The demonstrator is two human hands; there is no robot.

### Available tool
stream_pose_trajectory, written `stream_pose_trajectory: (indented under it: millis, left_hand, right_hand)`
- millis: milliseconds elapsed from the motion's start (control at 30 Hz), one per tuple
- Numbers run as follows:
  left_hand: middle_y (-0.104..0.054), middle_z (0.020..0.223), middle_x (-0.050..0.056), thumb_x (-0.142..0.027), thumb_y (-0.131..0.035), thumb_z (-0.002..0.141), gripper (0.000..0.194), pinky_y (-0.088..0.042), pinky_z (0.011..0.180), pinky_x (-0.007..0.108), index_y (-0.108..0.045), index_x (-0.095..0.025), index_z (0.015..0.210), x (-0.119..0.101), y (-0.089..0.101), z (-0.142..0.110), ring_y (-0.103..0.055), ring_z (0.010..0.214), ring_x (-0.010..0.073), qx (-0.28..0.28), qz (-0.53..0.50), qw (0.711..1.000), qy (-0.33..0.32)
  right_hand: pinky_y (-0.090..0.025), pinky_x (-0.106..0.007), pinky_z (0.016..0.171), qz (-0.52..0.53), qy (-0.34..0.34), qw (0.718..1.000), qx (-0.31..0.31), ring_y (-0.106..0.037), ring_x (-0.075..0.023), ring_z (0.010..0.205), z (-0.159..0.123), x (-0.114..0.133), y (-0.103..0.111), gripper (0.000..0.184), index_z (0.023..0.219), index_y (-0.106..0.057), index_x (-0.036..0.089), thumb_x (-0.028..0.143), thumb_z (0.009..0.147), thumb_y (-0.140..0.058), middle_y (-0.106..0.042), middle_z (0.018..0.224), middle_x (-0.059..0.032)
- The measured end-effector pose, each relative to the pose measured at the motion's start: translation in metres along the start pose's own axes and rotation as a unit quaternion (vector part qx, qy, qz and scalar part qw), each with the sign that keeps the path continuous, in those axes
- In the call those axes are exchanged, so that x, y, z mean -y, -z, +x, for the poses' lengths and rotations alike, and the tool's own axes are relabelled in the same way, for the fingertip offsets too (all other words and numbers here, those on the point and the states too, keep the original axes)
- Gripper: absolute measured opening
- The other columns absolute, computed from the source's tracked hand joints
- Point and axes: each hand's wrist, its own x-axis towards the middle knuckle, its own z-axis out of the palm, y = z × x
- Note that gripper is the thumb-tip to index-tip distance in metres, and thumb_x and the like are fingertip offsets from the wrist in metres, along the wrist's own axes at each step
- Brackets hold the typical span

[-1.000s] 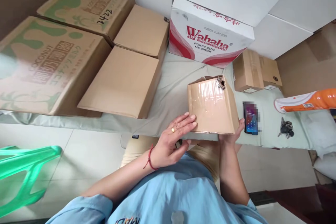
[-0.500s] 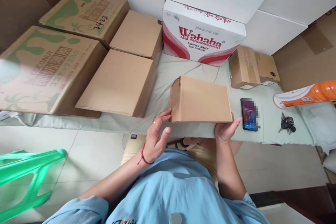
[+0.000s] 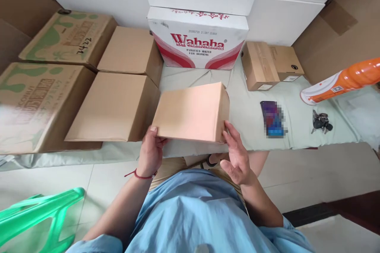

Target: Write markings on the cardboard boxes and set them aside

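A plain brown cardboard box lies in front of me near the front edge of the covered table, its right end face visible. My left hand is closed on its near left corner, thumb on top and fingers curled underneath. A red string bracelet circles that wrist. At the box's right end, my right hand touches the side with stretched fingertips, thumb held apart. Whether the box's underside rests fully on the cloth is hidden. Close by on the left sits another plain carton.
A white-and-red Wahaha carton stands behind. Coconut cartons are at left, small taped boxes at right. A phone, keys and an orange bottle lie rightward. A green stool stands on the floor.
The box has shifted left and turned, now showing its right end instead of its left. My left hand has closed on its corner; my right hand has moved from beneath the corner to the side.
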Motion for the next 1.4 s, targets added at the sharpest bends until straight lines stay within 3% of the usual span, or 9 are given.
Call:
stream_pose_trajectory:
  millis: [133,267,367,500,600,800,1100,1233,1400]
  left_hand:
    - [-0.082,0.108,0.008,-0.066,-0.074,0.088,0.052,-0.064,0.089,0.040,-0.074,-0.021,0.113,-0.010,-0.012,0.007,-0.078,0.107,0.0300,-0.048,-0.079,0.993,0.071]
    - [-0.082,0.105,0.007,-0.073,-0.080,0.081,0.057,-0.062,0.082,0.032,-0.075,-0.021,0.105,-0.017,-0.024,0.003,-0.077,0.100,0.0248,-0.053,-0.119,0.988,0.080]
    - [-0.079,0.096,0.004,-0.079,-0.083,0.077,0.063,-0.059,0.076,0.026,-0.076,-0.021,0.099,-0.018,-0.023,-0.005,-0.073,0.087,0.0186,-0.051,-0.148,0.985,0.075]
    - [-0.073,0.080,0.000,-0.074,-0.084,0.080,0.054,-0.057,0.075,0.025,-0.076,-0.022,0.092,-0.025,-0.015,-0.021,-0.066,0.077,0.0149,-0.048,-0.147,0.987,0.036]
    - [-0.080,0.092,0.004,-0.059,-0.085,0.086,0.039,-0.058,0.082,0.028,-0.081,-0.021,0.094,-0.037,-0.015,-0.035,-0.071,0.087,0.0183,-0.017,-0.087,0.996,-0.021]
    - [-0.084,0.105,0.008,-0.042,-0.086,0.089,0.020,-0.055,0.109,0.038,-0.085,-0.022,0.092,-0.043,-0.024,-0.042,-0.073,0.127,0.0306,0.057,-0.028,0.996,-0.067]
    - [-0.077,0.145,0.008,-0.041,-0.083,0.094,0.041,-0.052,0.122,0.045,-0.080,-0.030,0.134,-0.006,-0.022,-0.032,-0.068,0.141,0.0311,0.110,0.000,0.990,-0.083]
    - [-0.065,0.162,0.008,-0.034,-0.073,0.102,0.049,-0.043,0.132,0.050,-0.071,-0.033,0.151,-0.030,-0.027,-0.049,-0.055,0.157,0.0332,0.204,0.066,0.963,-0.164]
    - [-0.056,0.170,0.011,-0.022,-0.069,0.101,0.062,-0.039,0.135,0.049,-0.061,-0.030,0.162,-0.061,-0.034,-0.064,-0.055,0.158,0.0329,0.299,0.143,0.893,-0.304]
  right_hand:
    - [-0.036,-0.068,0.135,-0.046,0.082,0.994,0.053,-0.027,-0.0354,0.173,0.002,0.023,0.009,0.076,0.175,-0.033,0.044,0.050,0.104,-0.059,-0.025,0.187,-0.0001]
    - [-0.045,-0.061,0.133,-0.050,0.117,0.991,0.030,-0.041,-0.0294,0.168,0.003,0.028,0.012,0.077,0.173,-0.039,0.045,0.025,0.103,-0.064,-0.039,0.182,-0.0007]
    - [-0.051,-0.056,0.130,-0.069,0.118,0.991,-0.009,-0.048,-0.0270,0.163,0.000,0.028,0.012,0.080,0.172,-0.041,0.045,0.014,0.102,-0.064,-0.048,0.177,-0.0028]
    - [-0.053,-0.056,0.129,-0.080,0.065,0.994,-0.031,-0.040,-0.0304,0.168,-0.007,0.025,0.019,0.078,0.175,-0.036,0.042,0.019,0.105,-0.063,-0.042,0.180,-0.0063]
    - [-0.053,-0.057,0.128,-0.085,0.009,0.995,-0.057,-0.033,-0.0337,0.171,-0.010,0.019,0.028,0.079,0.177,-0.030,0.037,0.028,0.107,-0.065,-0.034,0.184,-0.0092]
    - [-0.054,-0.053,0.127,-0.009,-0.093,0.990,-0.102,-0.049,-0.0313,0.162,-0.010,-0.007,0.036,0.080,0.177,-0.031,0.034,0.043,0.107,-0.068,-0.039,0.182,-0.0102]
    - [-0.050,-0.054,0.131,0.038,-0.139,0.985,-0.100,-0.056,-0.0299,0.156,-0.013,-0.034,0.044,0.069,0.165,-0.054,0.035,0.044,0.101,-0.077,-0.056,0.169,-0.0075]
    - [-0.051,-0.057,0.129,0.047,-0.137,0.981,-0.131,-0.055,-0.0307,0.156,-0.006,-0.034,0.051,0.072,0.163,-0.055,0.035,0.045,0.097,-0.081,-0.058,0.166,-0.0089]
    - [-0.064,-0.054,0.113,0.084,-0.133,0.971,-0.179,-0.061,-0.0298,0.148,-0.006,-0.031,0.057,0.071,0.159,-0.059,0.038,0.046,0.093,-0.085,-0.064,0.156,-0.0076]
